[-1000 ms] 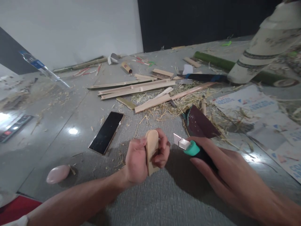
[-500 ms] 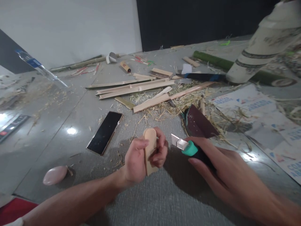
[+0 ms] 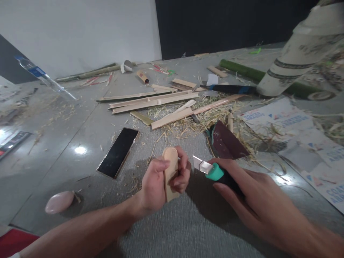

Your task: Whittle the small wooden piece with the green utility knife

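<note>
Between the thumb and fingers of my left hand (image 3: 157,182) is a small flat wooden piece (image 3: 170,172) with a rounded top end, held upright near the centre. My right hand (image 3: 255,197) is wrapped round a utility knife (image 3: 215,172) with a teal collar and a dark handle. Its blade points left toward the wooden piece, with a gap between them. A dark phone (image 3: 118,152) lies left of my left hand. Beyond my right hand sits a folded maroon sheet (image 3: 228,141), perhaps sandpaper.
Split bamboo strips (image 3: 156,102) and shavings (image 3: 182,125) lie ahead. A green bamboo tube (image 3: 242,70) and a patterned pale cylinder (image 3: 290,53) stand back right. Printed sheets (image 3: 285,118) are at right, a pink oval object (image 3: 59,202) and plastic bottle (image 3: 45,77) at left.
The whole view has shifted slightly. The knife in my right hand has moved a little left, and both hands keep their hold.
</note>
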The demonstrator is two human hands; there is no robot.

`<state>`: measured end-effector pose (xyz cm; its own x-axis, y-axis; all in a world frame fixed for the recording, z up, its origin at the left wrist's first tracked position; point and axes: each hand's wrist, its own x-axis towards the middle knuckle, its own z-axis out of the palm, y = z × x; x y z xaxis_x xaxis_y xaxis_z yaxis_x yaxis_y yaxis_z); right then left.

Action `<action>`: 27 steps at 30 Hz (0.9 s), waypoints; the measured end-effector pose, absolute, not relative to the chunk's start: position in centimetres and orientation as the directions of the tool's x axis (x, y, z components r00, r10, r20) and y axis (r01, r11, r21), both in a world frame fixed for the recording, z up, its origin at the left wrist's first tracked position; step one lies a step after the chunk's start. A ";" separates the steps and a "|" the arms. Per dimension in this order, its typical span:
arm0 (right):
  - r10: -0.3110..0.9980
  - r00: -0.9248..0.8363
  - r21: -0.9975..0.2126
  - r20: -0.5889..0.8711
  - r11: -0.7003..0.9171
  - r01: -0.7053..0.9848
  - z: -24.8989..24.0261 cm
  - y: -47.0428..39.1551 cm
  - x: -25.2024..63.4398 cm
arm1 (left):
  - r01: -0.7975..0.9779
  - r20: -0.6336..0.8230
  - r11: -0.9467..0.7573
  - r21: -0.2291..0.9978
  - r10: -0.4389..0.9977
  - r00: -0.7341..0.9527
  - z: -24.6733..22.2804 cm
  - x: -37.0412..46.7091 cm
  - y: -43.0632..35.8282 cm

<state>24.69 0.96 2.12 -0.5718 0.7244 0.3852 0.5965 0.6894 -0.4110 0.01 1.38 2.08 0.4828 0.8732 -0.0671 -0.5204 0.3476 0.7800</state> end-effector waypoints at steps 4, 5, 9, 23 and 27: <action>0.731 -0.564 -0.427 0.383 0.682 0.594 2.1 0.7 24.9 | -0.512 -0.089 0.360 0.780 0.874 0.478 2.3 0.0 1.5; 0.737 -0.560 -0.432 0.378 0.676 0.597 2.1 0.6 25.0 | -0.512 -0.092 0.360 0.780 0.875 0.475 2.3 0.1 1.5; 0.748 -0.556 -0.450 0.362 0.663 0.598 1.9 0.7 25.0 | -0.504 -0.111 0.373 0.779 0.873 0.475 2.3 0.1 1.5; 0.725 -0.578 -0.420 0.376 0.689 0.591 2.0 0.7 24.6 | -0.489 -0.135 0.380 0.785 0.875 0.465 2.5 0.1 1.4; 0.718 -0.585 -0.420 0.378 0.696 0.583 2.2 0.7 24.5 | -0.497 -0.119 0.372 0.784 0.876 0.467 2.4 0.1 1.4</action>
<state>24.52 0.73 2.17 -0.5851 0.7177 0.3776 0.5826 0.6959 -0.4199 0.14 1.41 2.37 0.4672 0.8761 -0.1190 -0.4969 0.3715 0.7842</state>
